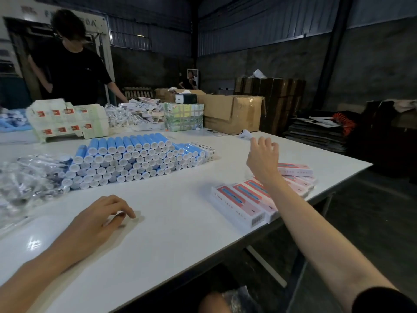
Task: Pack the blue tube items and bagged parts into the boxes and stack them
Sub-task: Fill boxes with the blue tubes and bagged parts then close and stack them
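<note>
White table [180, 233] edge just beside boxes [239, 202]; left hand [99, 218] rests relaxed; right hand [262, 159] hovers unclenched.

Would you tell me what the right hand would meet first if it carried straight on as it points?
Probably the small white object on the table just beyond the right hand, then the cardboard box. The hand looks raised, so depth is uncertain.

Your left hand [99, 219] and right hand [262, 158] are bare, and both forearms are uncovered along all the length you can see. High on your right arm sits a black sleeve [383, 301], short and plain, its hem curving round the arm just above the elbow.
</note>
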